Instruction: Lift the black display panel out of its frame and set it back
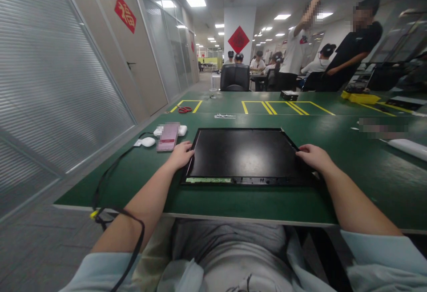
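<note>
A black display panel lies flat on the green table in front of me. A green strip runs along the left part of its near edge. My left hand is on the panel's left edge, fingers curled at the frame. At the opposite side, my right hand grips the right edge, thumb and fingers closed on it. Just beyond my left hand rests a pink phone, with white objects partly under it.
Red-handled scissors and a small silvery tool lie farther back on the green table. A black cable hangs over the left edge across my forearm. A yellow object sits far right. Several people are in the background.
</note>
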### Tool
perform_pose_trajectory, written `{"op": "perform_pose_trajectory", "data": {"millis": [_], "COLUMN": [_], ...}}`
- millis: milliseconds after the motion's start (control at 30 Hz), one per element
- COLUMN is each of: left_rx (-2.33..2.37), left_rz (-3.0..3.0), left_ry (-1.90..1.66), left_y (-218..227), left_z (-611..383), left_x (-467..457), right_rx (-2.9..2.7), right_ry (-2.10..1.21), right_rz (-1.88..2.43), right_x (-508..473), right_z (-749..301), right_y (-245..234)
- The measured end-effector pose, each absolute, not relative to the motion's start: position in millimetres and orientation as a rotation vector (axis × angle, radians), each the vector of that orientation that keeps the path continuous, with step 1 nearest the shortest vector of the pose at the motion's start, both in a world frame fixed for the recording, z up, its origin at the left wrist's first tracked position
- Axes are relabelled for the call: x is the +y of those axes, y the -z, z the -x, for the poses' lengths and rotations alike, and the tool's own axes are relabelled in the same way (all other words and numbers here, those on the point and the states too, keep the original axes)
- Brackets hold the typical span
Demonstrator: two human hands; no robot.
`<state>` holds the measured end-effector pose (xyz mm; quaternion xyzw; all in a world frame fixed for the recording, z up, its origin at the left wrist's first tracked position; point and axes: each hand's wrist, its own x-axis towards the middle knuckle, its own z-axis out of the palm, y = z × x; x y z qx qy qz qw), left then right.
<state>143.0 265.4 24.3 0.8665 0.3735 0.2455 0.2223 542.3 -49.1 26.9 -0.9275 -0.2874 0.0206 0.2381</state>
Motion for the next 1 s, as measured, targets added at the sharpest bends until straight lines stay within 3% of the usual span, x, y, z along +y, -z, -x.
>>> {"op": "perform_pose_trajectory", "data": {"millis": [200,400,1000], "left_rx": [1.003,1.04,1.028], "left_rz": [-2.055,-1.505,-1.213], "left_ry": [-0.858,-0.762,-0.845], "left_y": [-37,-42,-44], "left_z": [-147,-151,-150], "left_x": [250,237,251], "right_rx": [-0.774,-0.757,-0.769], "right_ry": [-0.014,-0.038,-0.051], "right_rz": [2.578,2.629,2.571], "right_x": [-51,-52,-49], "right_z": [-543,-543,-536], "right_y": [-28,-32,-31]}}
